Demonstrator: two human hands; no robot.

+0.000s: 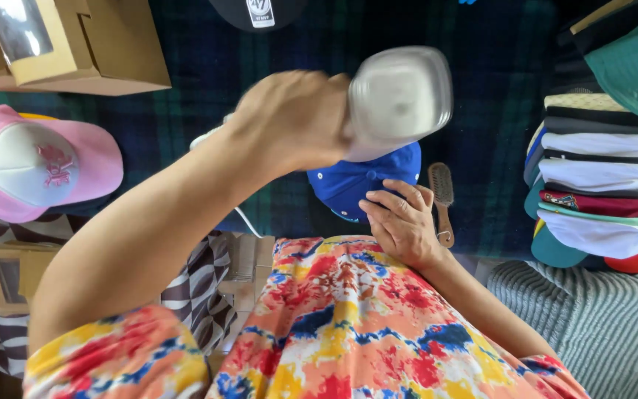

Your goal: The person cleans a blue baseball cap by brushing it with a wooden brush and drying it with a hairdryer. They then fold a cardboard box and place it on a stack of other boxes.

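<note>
Head view: we record two hands at work.
Left hand point(289, 122): fingers closed around a blurred white appliance point(399, 96), raised above our blue cap point(359, 181).
Right hand point(400, 222): fingers point(385, 199) spread flat, pressing the cap; wooden brush point(442, 196) just beside them.

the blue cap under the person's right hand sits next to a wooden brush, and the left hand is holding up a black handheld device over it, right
Not quite: the head view shows the handheld device in the left hand is white or pale grey and blurred, not black. The rest holds: the right hand rests on the blue fabric cap, beside the small wooden-handled brush.
</note>
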